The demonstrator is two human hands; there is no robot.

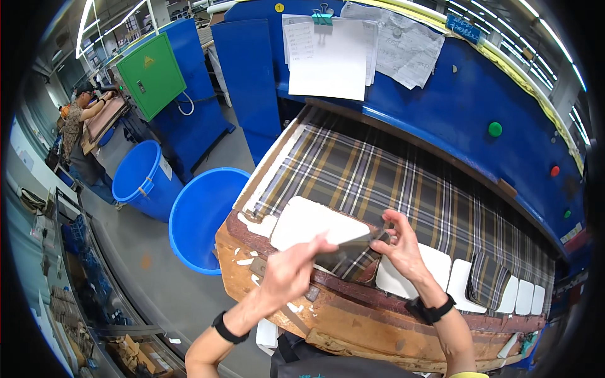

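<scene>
Plaid piece (354, 262): it hangs tilted between the two hands, over the near edge of the work table, part of it blurred. At nine o'clock from it, the left hand (288, 272) has its fingers curled in narrowly by the piece's edge; blur means I cannot tell whether they grip it. At three o'clock, the right hand (406, 252) appears to pinch a corner between thumb and forefinger, the other fingers loosely bent.

A white panel (312, 222) lies at eleven o'clock, the plaid cloth (378, 164) spreads at twelve, and another white panel (435, 263) sits at three. White scraps (246, 261) lie at nine; a blue bin (205, 214) stands farther out toward ten.

A one-sided pull could crease or stretch the piece, a loose pinch could drop a corner, and scraps could cling underneath if it brushes them.
</scene>
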